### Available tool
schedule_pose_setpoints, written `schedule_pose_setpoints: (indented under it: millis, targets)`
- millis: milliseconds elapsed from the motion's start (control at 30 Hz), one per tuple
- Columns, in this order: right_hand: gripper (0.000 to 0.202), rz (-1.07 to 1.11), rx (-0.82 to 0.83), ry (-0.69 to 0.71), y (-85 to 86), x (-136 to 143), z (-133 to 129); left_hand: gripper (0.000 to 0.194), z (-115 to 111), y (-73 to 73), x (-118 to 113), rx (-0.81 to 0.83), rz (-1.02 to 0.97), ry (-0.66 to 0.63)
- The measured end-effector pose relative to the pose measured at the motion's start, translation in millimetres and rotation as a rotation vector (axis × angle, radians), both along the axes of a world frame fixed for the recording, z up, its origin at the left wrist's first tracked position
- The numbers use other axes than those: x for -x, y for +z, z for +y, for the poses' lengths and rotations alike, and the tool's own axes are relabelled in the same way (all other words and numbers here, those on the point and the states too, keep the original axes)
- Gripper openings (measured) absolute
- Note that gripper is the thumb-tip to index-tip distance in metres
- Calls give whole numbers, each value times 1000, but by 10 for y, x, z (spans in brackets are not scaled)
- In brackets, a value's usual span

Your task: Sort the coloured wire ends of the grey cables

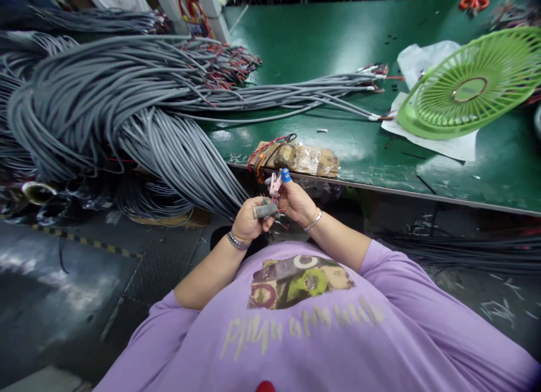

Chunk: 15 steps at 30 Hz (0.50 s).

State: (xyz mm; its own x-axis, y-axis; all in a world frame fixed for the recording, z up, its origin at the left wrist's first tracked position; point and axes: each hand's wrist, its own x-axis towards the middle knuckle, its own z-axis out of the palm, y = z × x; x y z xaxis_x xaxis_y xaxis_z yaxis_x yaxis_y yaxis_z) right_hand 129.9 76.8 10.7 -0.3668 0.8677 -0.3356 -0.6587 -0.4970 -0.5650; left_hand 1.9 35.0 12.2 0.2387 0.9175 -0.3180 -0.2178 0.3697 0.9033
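In front of my belly my left hand [248, 220] is closed around a cable end with thin coloured wires [275, 200] fanning out of it. A grey wrapped piece [265, 210] lies along its thumb; whether this is tape on the thumb or part of the cable I cannot tell. My right hand [299, 203], with a blue cover [285, 175] on one fingertip, meets it from the right, its fingers pinched at the wires. A small pale pink object [275, 183] shows beside the blue cover; its kind is unclear.
Thick grey cable bundles [84, 93] hang over the left of the green table [287, 31]. A taped block [313, 159] sits at the table's front edge. Farther right stand a green fan [469, 90] and orange-handled scissors [474, 4]. More dark cables [456, 251] lie below right.
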Motion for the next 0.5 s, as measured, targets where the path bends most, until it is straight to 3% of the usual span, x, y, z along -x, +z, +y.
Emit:
schedule_pose_setpoints:
  millis: [333,500]
  targets:
    - [59,51,-8,200,-20,-182,-49,37,-202,108,9,-75,123,51]
    - [40,-51,-134,95,-27,-175,-72,35,-252,176,-50,-82,148,150]
